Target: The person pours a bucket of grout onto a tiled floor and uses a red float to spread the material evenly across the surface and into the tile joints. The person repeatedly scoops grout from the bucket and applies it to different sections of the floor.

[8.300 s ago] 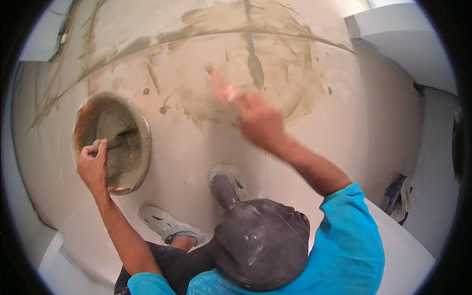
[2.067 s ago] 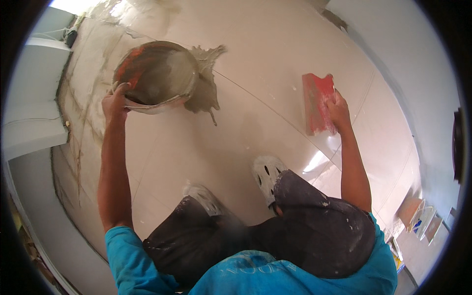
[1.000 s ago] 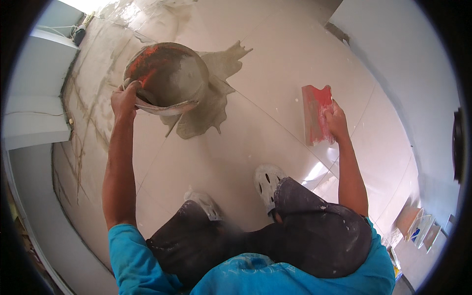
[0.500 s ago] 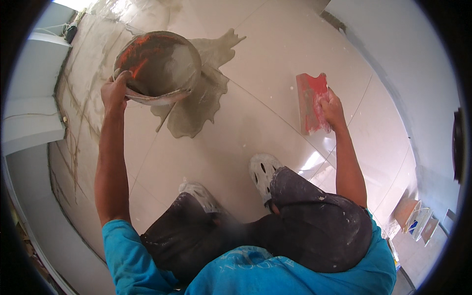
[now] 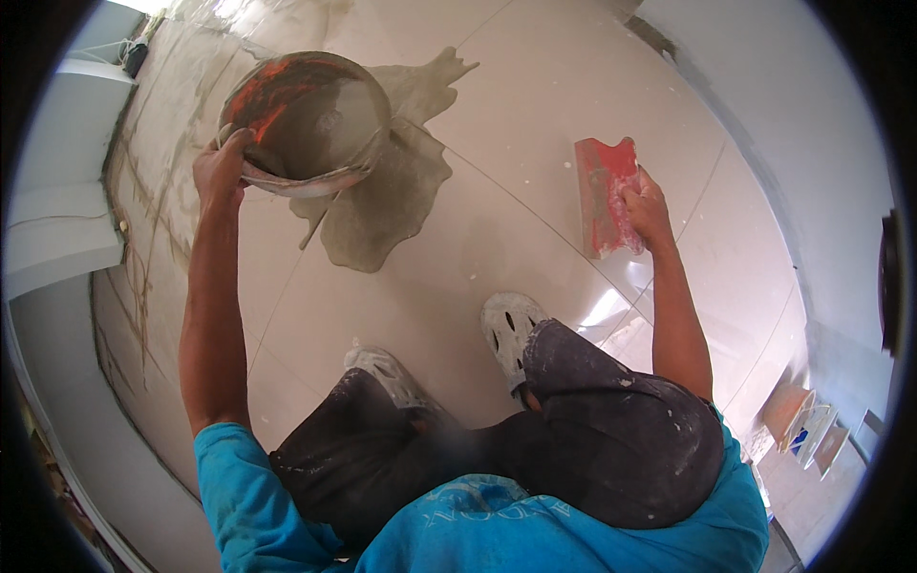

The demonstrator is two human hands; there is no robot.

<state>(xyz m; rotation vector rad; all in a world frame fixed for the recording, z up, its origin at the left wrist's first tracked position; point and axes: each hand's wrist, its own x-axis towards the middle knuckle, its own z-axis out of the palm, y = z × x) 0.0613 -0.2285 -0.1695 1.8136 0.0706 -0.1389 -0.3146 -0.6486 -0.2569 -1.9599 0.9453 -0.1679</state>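
Pale tiled floor [image 5: 535,115]; leaning flat packages [image 5: 807,425] lower right.

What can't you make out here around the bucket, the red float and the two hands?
Head view:
- Left hand: its fingertips are hidden over the bucket rim.
- Grey puddle: the bucket covers part of it.
- Red float: its handle is hidden inside the right hand.
- Packages by the wall: too small and warped.

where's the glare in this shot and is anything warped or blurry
Head view: a bright glare patch on the tile floor beside the right shoe; fisheye bends the grout lines and walls toward a black rim; the blue shirt at the bottom edge is soft, the bucket sharp.
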